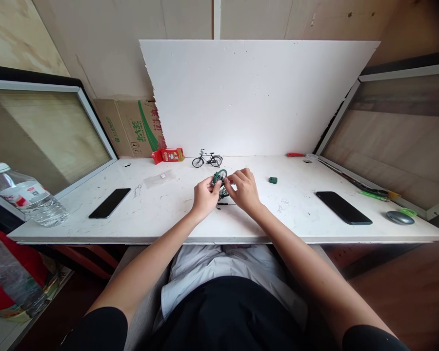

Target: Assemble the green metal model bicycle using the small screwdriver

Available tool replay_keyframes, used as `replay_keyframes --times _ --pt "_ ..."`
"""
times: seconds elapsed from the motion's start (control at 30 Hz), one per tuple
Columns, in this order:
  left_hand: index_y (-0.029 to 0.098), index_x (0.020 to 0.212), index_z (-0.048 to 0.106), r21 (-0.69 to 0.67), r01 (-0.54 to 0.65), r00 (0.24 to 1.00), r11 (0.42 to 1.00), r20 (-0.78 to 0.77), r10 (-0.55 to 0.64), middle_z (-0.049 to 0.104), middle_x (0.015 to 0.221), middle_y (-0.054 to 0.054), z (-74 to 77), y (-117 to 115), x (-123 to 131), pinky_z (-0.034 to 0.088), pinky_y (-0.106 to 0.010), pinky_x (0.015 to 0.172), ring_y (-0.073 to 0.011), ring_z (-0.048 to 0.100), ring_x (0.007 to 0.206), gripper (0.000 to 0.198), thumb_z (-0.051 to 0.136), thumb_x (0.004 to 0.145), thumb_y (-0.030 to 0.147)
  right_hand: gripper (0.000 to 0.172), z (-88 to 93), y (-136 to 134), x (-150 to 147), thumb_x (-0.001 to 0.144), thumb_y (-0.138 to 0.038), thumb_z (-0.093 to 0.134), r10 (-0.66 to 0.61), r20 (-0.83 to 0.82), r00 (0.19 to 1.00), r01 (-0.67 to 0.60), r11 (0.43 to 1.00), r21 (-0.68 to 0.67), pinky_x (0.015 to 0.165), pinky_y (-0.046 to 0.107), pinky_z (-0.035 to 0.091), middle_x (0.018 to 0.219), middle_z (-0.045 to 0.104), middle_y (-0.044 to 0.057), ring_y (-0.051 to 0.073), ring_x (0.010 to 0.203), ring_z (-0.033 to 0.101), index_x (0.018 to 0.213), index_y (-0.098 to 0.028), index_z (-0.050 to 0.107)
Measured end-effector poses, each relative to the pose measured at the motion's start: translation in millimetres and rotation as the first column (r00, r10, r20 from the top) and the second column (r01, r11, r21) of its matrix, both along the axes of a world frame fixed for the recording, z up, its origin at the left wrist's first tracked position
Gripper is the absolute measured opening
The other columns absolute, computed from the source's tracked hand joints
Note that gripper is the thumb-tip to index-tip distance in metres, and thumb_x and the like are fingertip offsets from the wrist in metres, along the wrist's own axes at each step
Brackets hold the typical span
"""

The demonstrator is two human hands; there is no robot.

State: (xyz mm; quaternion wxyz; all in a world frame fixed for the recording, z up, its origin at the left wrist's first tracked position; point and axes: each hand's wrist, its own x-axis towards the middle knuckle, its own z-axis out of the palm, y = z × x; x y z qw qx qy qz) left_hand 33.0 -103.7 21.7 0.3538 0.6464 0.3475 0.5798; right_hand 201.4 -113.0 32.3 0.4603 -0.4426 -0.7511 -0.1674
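Between my two hands, over the middle of the white table, is a small dark green model bicycle [223, 191] with a spoked wheel at its top. My left hand [205, 196] is closed, thumb and fingers gripping the model near this wheel. My right hand [246, 188] pinches at the wheel's right side; any small part between its fingertips is too small to make out. Behind them a black model bicycle [207, 160] stands upright on the table. A little block-shaped dark green part [273, 180] lies to the right of my right hand.
On the white table [175, 229] lie a phone [109, 203] at left and another phone [343, 207] at right. A clear plastic bag [160, 178], red box [172, 154], water bottle [29, 197] and grey computer mouse [400, 217] are also about. A white board [259, 97] leans behind.
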Motion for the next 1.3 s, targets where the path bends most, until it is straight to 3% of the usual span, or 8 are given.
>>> replay_keyframes --times 0.23,0.37,0.5,0.67,0.8,0.87,1.3 --pt "0.014 0.11 0.077 0.074 0.001 1.0 0.997 -0.029 0.001 0.082 0.101 -0.012 6.8 -2 -4 0.056 -0.028 0.077 -0.0235 0.078 0.085 0.026 0.07 0.099 0.037 0.007 5.7 -6 -1 0.103 -0.031 0.063 0.024 -0.005 1.0 -0.024 1.0 0.01 0.084 0.045 0.046 0.089 0.072 0.007 0.03 0.098 0.058 0.103 -0.025 0.067" --pt "0.016 0.127 0.074 0.236 -0.073 0.985 0.969 -0.136 0.107 0.082 0.116 -0.013 4.6 -3 -6 0.061 -0.031 0.088 -0.0249 0.08 0.097 0.03 0.063 0.104 0.031 0.002 9.7 -8 -1 0.103 -0.024 0.063 0.118 -0.021 0.993 -0.117 0.993 0.033 0.085 0.043 0.049 0.09 0.073 0.006 0.027 0.096 0.058 0.103 -0.025 0.065" --pt "0.019 0.134 0.072 0.35 -0.105 0.962 0.931 -0.2 0.184 0.082 0.121 -0.012 1.1 -4 -6 0.062 -0.033 0.095 -0.0255 0.08 0.104 0.032 0.059 0.107 0.03 0.008 10.3 -7 -1 0.105 -0.025 0.062 0.084 -0.003 0.996 -0.084 0.994 0.065 0.083 0.043 0.049 0.087 0.072 0.006 0.027 0.093 0.058 0.097 -0.025 0.064" --pt "0.018 0.133 0.073 0.347 -0.097 0.964 0.933 -0.201 0.175 0.082 0.118 -0.012 -1.0 -2 -5 0.063 -0.033 0.092 -0.0249 0.081 0.1 0.031 0.06 0.107 0.032 0.022 7.8 -6 1 0.11 -0.027 0.053 0.028 0.039 0.999 -0.03 0.998 0.05 0.079 0.043 0.046 0.081 0.067 0.007 0.028 0.09 0.056 0.089 -0.025 0.062" --pt "0.018 0.13 0.074 0.333 -0.09 0.97 0.939 -0.185 0.159 0.083 0.116 -0.012 -1.4 -1 -6 0.063 -0.031 0.086 -0.0237 0.081 0.096 0.03 0.06 0.107 0.032 0.005 6.3 -6 2 0.105 -0.026 0.061 0.086 -0.013 0.996 -0.085 0.995 0.054 0.083 0.044 0.048 0.092 0.071 0.007 0.028 0.094 0.058 0.108 -0.024 0.063" --pt "0.018 0.128 0.075 0.328 -0.094 0.972 0.94 -0.173 0.158 0.083 0.114 -0.012 -1.5 -1 -6 0.063 -0.03 0.083 -0.0234 0.081 0.095 0.029 0.06 0.107 0.032 0.012 5.9 -6 2 0.101 -0.023 0.065 0.105 -0.004 0.994 -0.104 0.992 0.074 0.084 0.044 0.049 0.095 0.072 0.007 0.028 0.096 0.059 0.113 -0.024 0.062" --pt "0.017 0.127 0.075 0.281 -0.076 0.979 0.957 -0.161 0.125 0.083 0.113 -0.013 -5.4 0 -4 0.064 -0.031 0.086 -0.0239 0.081 0.093 0.029 0.061 0.106 0.033 0.003 3.3 -2 3 0.101 -0.021 0.066 0.054 0.082 0.995 -0.065 0.987 0.147 0.078 0.041 0.045 0.085 0.071 0.005 0.026 0.092 0.058 0.102 -0.024 0.064"
